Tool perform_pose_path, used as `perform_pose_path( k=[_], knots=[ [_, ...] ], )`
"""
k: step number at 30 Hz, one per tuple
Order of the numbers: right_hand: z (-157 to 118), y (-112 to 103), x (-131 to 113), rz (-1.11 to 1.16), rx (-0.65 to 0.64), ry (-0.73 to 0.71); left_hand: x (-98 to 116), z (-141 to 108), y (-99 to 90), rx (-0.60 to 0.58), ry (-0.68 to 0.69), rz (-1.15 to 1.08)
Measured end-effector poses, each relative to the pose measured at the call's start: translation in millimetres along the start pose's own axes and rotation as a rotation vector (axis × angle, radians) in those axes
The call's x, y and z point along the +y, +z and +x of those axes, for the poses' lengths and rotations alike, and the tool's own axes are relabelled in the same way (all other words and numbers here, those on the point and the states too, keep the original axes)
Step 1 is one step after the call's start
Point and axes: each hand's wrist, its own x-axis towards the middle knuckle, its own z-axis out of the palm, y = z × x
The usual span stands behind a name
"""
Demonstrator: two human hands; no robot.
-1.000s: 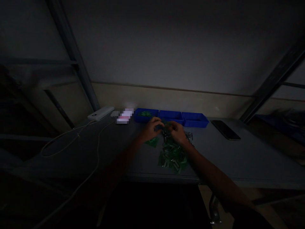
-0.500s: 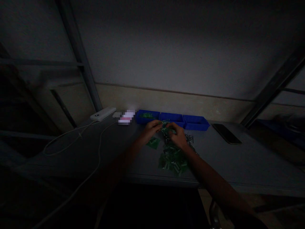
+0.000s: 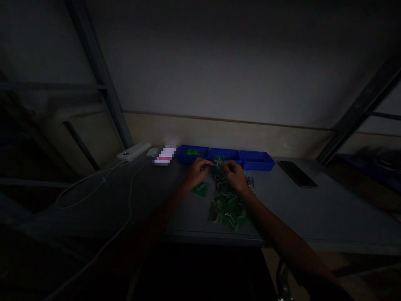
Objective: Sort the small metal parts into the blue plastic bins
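Between my hands, in front of the middle blue bin, is a small clear green bag (image 3: 219, 160). My right hand (image 3: 234, 173) pinches the bag's right side. My left hand (image 3: 198, 171) has its fingers closed, with the fingertips at the bag's left edge. Below my hands lies a pile of green bags (image 3: 230, 209) with small metal pieces showing inside. Loose metal parts (image 3: 250, 182) lie beside and partly behind my right hand. Another flat green bag (image 3: 201, 189) rests on the table under my left hand.
Three blue bins (image 3: 257, 160) stand in a row along the wall; the left one holds green bags (image 3: 191, 152). A dark phone (image 3: 297, 174) lies at the right. To the left are a lit, blurred screen (image 3: 166, 155), a white device (image 3: 134, 151) and white cables (image 3: 130, 200).
The green bag between my hands now shows more plainly. My left hand has shifted slightly left and down, and the whole view has moved a little.
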Motion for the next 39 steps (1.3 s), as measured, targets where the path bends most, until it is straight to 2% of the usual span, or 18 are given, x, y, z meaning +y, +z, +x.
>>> perform_pose_path(
  k=[5,7,8,11,14,16,18,20,22,25,28,30,31,35,37,39],
  knots=[
    [-3,1,0,-0.252,0.022,-0.249,-1,4,-0.2,-0.076,-0.439,-0.400],
    [-4,1,0,-0.286,0.002,-0.325,-1,5,0.4,-0.082,-0.539,-0.504],
    [-4,1,0,-0.295,-0.012,-0.351,0,5,1.0,-0.077,-0.541,-0.525],
    [-5,0,0,-0.288,-0.044,-0.365,0,2,2.6,-0.045,-0.400,-0.491],
    [-5,1,-1,-0.222,-0.025,-0.291,2,-1,2.2,0.013,-0.225,-0.391],
    [-4,2,-3,-0.153,0.015,-0.180,5,-1,0.5,0.048,-0.124,-0.321],
    [-3,3,-6,-0.053,0.028,-0.027,7,-1,-1.6,0.033,-0.037,-0.237],
    [-2,3,-9,0.074,-0.015,0.121,9,-1,-3.1,-0.005,0.023,-0.143],
    [-1,3,-9,0.171,-0.071,0.198,9,-2,-3.6,-0.035,0.084,-0.057],
    [0,3,-7,0.192,-0.073,0.187,10,-2,-3.4,-0.053,0.179,0.052],
    [-1,3,-3,0.118,-0.035,0.078,10,-2,-3.1,0.002,0.174,0.114],
    [-2,3,-2,0.001,-0.019,-0.046,10,-1,-3.4,0.028,0.069,0.058],
    [-3,3,-1,-0.075,-0.023,-0.121,10,0,-3.8,0.020,-0.027,-0.006],
    [-5,1,0,-0.379,-0.103,-0.380,7,5,-6.6,-0.104,-0.505,-0.349],
    [-5,0,1,-0.495,-0.142,-0.442,6,7,-8.2,-0.127,-0.624,-0.464],
    [-4,-1,1,-0.567,-0.169,-0.474,5,8,-9.4,-0.099,-0.674,-0.520]
  ],
)
